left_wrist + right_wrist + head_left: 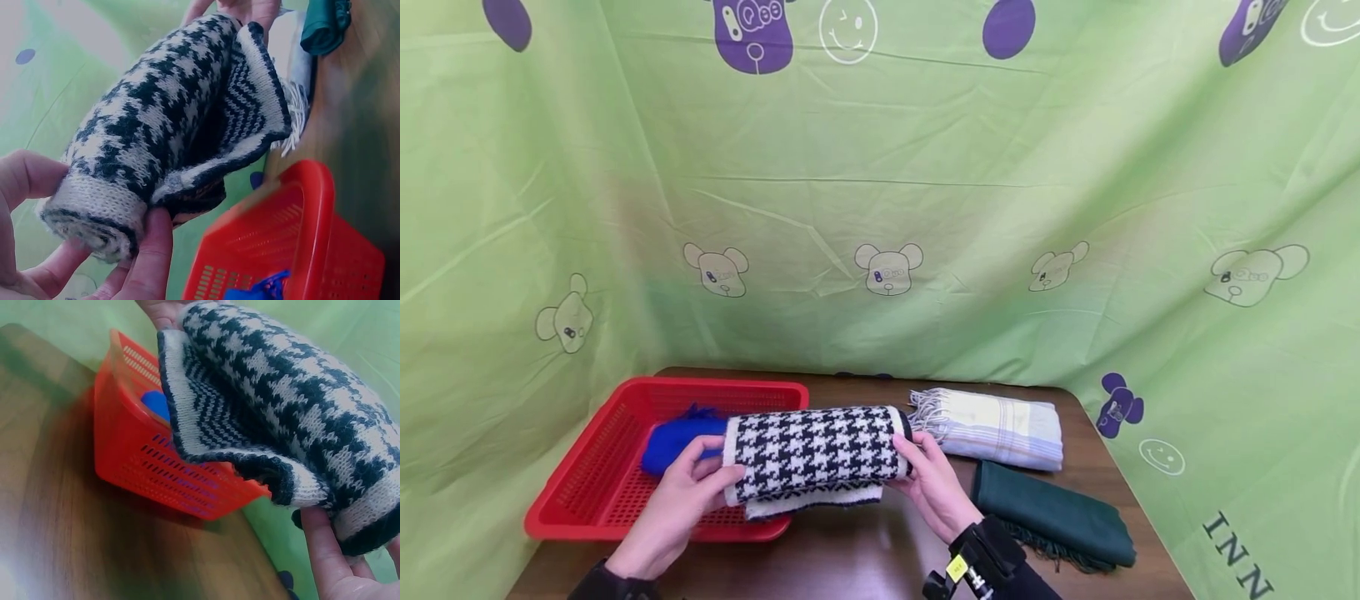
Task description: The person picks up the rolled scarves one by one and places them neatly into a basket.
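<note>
A black-and-white houndstooth knit scarf [816,450], rolled up, is held in the air between both hands, overlapping the right side of the red basket in the head view. My left hand [681,492] grips its left end, thumb on the front. At the other end my right hand [931,483] grips the roll, thumb on top. A loose flap [253,106] with a striped inner side hangs from under the roll. The left wrist view shows the spiral of layers at the left end. In the red basket [580,450] lies a blue cloth [673,442], partly hidden behind the scarf.
On the brown table [850,567], right of the basket, lies a folded pale plaid scarf [1000,425] with fringe. Nearer the front right is a rolled dark green scarf [1052,512], also fringed. A green printed curtain [880,208] encloses the table's back and sides.
</note>
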Motion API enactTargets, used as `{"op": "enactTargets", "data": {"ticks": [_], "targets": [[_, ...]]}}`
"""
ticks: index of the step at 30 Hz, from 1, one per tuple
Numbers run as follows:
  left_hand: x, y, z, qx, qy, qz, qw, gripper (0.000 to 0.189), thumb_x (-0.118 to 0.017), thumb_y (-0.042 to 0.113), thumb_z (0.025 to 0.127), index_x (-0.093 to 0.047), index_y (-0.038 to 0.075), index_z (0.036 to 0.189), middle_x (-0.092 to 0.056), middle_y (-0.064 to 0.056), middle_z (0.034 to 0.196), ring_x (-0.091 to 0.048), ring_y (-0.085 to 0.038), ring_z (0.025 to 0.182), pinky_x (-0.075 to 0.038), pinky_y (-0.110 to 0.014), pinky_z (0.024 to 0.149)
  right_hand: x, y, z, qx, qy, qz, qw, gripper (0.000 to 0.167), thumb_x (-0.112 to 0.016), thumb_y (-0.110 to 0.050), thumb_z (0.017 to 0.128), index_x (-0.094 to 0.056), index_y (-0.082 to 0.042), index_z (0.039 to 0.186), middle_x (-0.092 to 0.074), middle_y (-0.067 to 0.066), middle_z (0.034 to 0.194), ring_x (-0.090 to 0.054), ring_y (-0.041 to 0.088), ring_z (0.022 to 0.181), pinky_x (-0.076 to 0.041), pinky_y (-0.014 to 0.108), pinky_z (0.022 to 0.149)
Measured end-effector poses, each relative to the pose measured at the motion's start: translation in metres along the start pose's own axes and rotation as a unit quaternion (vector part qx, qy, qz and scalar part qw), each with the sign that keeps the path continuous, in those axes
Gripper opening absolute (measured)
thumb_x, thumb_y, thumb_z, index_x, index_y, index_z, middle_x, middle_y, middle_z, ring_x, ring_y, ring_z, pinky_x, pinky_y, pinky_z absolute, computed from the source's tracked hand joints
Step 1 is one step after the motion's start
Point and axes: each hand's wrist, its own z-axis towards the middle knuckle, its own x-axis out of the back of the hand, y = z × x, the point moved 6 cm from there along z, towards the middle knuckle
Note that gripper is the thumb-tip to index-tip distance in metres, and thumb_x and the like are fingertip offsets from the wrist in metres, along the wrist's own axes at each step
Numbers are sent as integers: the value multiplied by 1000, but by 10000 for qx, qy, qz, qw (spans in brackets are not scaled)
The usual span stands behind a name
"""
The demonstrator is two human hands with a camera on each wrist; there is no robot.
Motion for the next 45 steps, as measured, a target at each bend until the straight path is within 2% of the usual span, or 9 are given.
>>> {"op": "enactTargets", "data": {"ticks": [9,19,25,45], "targets": [[17,-3,2,162,33,31,9999,49,-70,12,103,-42,2,142,-70,-17,125,-72,-21,104,-64,-35,85,-15,5,8,-11,-142,-10,9999,22,-63,-24,109,-49,-12,120,-67,5,125,-70,18,106,-57,43,98],[32,-8,5,198,10,-26,9998,47,-68,12,105,-41,1,143,-69,-15,125,-72,-19,105,-64,-35,87,-26,11,12,-40,-302,-111,9995,25,-62,-26,109,-46,-11,120,-73,5,119,-73,17,103,-58,45,99],[40,-10,6,271,88,-32,9996,47,-68,13,105,-41,3,142,-70,-12,120,-72,-16,102,-63,-33,87,-32,14,16,-53,-371,-148,9992,30,-63,-27,108,-45,-9,124,-73,6,120,-73,17,105,-58,44,100],[72,-22,12,455,146,12,9989,45,-66,15,107,-41,5,143,-65,-8,124,-71,-15,102,-63,-33,88,-57,29,22,-83,-459,-46,9989,28,-65,-24,107,-48,-8,121,-64,16,131,-71,21,107,-60,47,98]]}}
